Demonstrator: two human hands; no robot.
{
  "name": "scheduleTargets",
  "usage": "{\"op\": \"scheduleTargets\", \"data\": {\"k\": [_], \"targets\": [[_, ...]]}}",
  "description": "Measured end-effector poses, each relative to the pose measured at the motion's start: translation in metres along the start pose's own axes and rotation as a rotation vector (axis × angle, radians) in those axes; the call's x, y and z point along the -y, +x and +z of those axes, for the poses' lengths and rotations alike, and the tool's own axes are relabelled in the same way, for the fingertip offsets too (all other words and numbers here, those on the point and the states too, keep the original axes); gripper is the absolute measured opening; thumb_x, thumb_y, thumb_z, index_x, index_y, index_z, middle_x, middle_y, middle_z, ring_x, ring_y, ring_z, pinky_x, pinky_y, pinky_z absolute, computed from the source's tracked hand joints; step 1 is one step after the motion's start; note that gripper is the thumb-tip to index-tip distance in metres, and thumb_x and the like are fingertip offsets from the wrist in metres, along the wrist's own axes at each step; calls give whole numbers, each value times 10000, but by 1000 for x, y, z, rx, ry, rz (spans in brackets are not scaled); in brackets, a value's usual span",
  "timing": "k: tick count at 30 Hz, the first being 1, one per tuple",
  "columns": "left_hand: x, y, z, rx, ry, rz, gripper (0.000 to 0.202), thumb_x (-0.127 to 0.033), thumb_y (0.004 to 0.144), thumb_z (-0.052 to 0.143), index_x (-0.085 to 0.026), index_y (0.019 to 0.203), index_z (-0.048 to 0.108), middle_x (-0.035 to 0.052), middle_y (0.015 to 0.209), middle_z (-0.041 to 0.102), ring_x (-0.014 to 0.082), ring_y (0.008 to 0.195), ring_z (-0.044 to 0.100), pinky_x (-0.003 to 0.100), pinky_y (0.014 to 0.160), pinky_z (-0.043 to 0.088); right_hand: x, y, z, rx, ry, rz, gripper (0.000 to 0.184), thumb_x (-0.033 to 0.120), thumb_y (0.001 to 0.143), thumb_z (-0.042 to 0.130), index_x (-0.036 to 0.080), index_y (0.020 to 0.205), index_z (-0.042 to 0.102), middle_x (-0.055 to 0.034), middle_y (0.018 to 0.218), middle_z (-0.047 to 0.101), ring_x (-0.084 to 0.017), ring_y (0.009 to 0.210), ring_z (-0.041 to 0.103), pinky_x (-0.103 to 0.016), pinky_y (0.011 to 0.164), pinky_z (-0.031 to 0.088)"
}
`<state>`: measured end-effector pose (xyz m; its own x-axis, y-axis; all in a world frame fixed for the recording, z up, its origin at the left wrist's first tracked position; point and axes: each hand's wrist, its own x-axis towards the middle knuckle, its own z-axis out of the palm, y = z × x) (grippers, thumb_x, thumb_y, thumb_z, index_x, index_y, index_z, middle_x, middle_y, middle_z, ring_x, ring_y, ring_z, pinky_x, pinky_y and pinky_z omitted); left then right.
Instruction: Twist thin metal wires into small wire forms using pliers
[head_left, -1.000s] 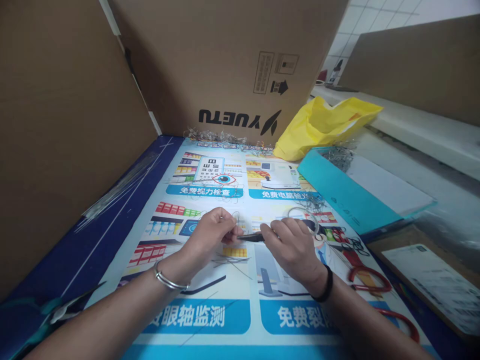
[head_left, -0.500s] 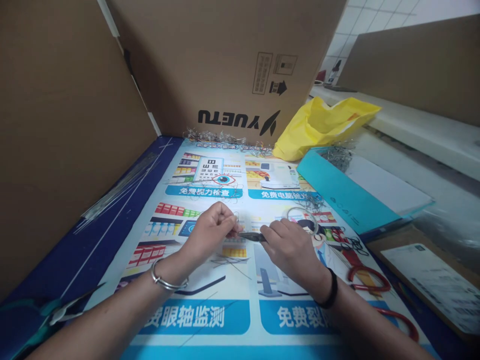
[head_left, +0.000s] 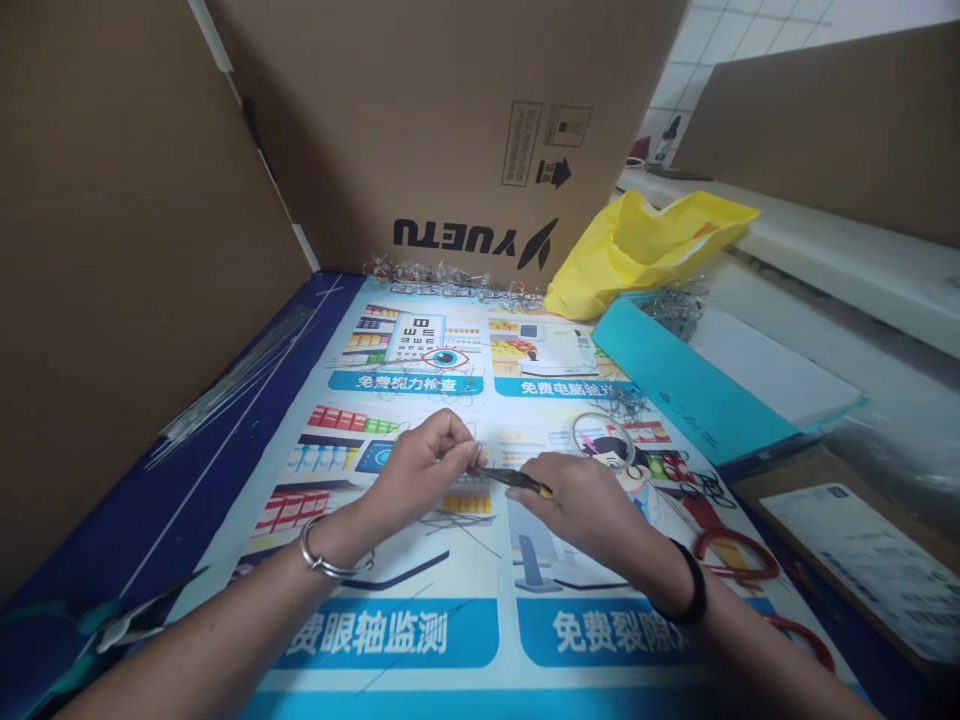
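My left hand (head_left: pixel 433 462) is closed in a pinch over the middle of the printed poster (head_left: pixel 420 680). At its fingertips is a thin wire, mostly hidden by the fingers. My right hand (head_left: pixel 574 500) is wrapped round small dark-jawed pliers (head_left: pixel 510 476) with a bit of yellow on the handle. The pliers' tip points left and meets the left fingertips. Just beyond the right hand lies a coil of wire (head_left: pixel 604 442). Loose thin wires (head_left: pixel 465 525) are strewn on the poster below the hands.
Cardboard panels (head_left: pixel 450 120) stand behind and left. Wire pieces (head_left: pixel 442 274) line the back edge. At right are a yellow bag (head_left: pixel 637 255), a turquoise folder (head_left: pixel 690 385), black loops (head_left: pixel 709 487) and red handles (head_left: pixel 739 555). Green-handled scissors (head_left: pixel 94 640) and straight wires (head_left: pixel 232 385) lie left.
My right hand has turned and lowered a little, so more of the pliers, including their yellow handle part, now shows. The left hand stays almost in place, still pinching.
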<state>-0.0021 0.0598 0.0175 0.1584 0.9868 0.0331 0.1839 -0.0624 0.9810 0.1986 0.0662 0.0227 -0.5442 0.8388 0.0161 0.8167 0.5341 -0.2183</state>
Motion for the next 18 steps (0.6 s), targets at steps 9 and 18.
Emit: {"op": "scheduleTargets", "data": {"k": [9,18], "targets": [[0,-3,3,3,41,8,103,-259,812,523,-194,738,493,23,749,691,147,700,647,252,654,477,-2,1,-1,57,18,34,211,365,835,543,202,730,625,-20,744,677,-167,686,611,-249,560,298],[-1,2,1,-1,-76,-111,95,-277,786,544,-183,776,557,34,755,689,141,653,607,252,622,462,-5,4,6,1,3,8,198,356,843,536,192,770,621,-32,777,656,-171,741,601,-248,599,335]]}}
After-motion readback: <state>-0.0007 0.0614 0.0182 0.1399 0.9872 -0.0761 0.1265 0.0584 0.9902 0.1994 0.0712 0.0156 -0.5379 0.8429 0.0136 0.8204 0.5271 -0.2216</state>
